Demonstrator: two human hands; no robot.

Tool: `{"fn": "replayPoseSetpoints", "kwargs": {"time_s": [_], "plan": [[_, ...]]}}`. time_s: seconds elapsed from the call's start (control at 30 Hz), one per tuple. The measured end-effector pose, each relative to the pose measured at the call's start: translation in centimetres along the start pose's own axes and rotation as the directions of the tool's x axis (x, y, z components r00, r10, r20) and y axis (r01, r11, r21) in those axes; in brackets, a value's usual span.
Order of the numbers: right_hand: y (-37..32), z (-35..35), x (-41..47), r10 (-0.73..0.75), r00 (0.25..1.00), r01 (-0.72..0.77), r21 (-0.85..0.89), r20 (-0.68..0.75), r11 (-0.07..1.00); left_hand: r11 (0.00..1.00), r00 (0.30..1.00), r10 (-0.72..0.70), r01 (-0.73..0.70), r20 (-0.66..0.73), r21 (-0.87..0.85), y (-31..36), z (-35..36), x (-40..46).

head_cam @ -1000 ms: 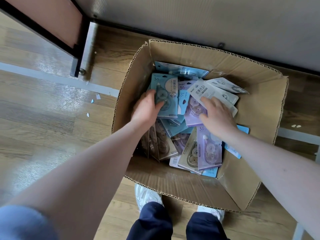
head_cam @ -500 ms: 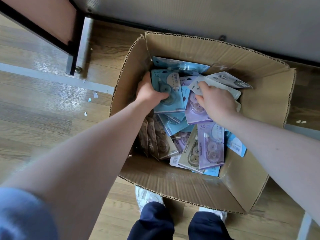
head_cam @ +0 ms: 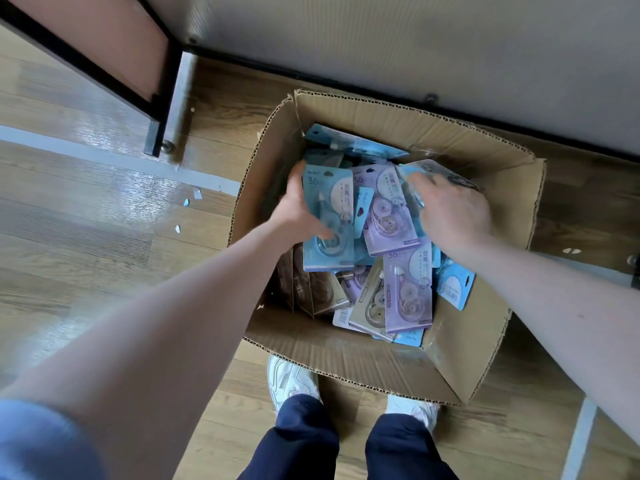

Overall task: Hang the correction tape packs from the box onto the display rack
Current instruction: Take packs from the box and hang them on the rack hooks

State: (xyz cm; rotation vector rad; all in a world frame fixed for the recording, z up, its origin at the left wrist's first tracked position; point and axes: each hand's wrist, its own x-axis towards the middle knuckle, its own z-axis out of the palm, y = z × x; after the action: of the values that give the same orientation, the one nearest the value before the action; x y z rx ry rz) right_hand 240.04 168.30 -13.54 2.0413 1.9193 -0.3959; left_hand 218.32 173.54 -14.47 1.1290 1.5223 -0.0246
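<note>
Correction tape packs [head_cam: 381, 244] lay heaped in the box [head_cam: 460, 362]; the left hand [head_cam: 298, 213] gripped a blue pack [head_cam: 328, 220] near the left wall, while the right hand [head_cam: 453, 213], blurred, rested spread on others. Lifting by the hanger end would ease hooking.

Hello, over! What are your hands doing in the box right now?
Left hand grips a blue pack. Right hand reaches among the packs at the back; grip unclear. Box full of loose packs. Rack not in view.
</note>
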Motion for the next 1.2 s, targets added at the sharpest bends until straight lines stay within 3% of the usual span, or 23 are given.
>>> {"fn": "replayPoseSetpoints", "kwargs": {"time_s": [0.1,0.27,0.43,0.6,0.73,1.0,1.2], "plan": [[1.3,0.3,-0.3,0.043,0.999,-0.041,0.059,-0.029,0.997,0.997,0.997,0.035,-0.029,-0.071,0.077,-0.4,-0.5,-0.6],[2.5,0.6,-0.3,-0.021,0.995,0.039,0.193,-0.097,0.981,0.982,0.975,0.072,-0.033,-0.212,0.184,-1.0,-0.8,-0.6],[2.3,-0.3,0.4,0.086,0.982,-0.032,0.296,-0.17,0.955,0.976,0.944,0.13,-0.067,-0.304,0.208,-1.0,-0.2,-0.6],[1.7,-1.7,0.6,0.043,0.998,-0.033,0.214,-0.041,0.976,0.955,0.962,0.213,-0.168,-0.172,0.243,-0.3,0.2,-1.1],[1.9,-2.4,0.7,0.09,0.992,-0.071,0.197,-0.092,0.978,0.939,0.974,0.215,-0.187,-0.068,0.29,0.3,0.0,-2.1],[1.6,-4.6,0.6,0.207,0.978,-0.21,0.113,0.039,0.971,0.901,0.969,0.237,-0.193,-0.069,0.387,1.1,-1.5,-3.8],[2.7,-5.7,-1.2,0.348,0.936,-0.344,0.336,0.052,0.877,0.824,0.965,0.26,-0.21,-0.021,0.526,2.0,-2.3,-5.8]]}}
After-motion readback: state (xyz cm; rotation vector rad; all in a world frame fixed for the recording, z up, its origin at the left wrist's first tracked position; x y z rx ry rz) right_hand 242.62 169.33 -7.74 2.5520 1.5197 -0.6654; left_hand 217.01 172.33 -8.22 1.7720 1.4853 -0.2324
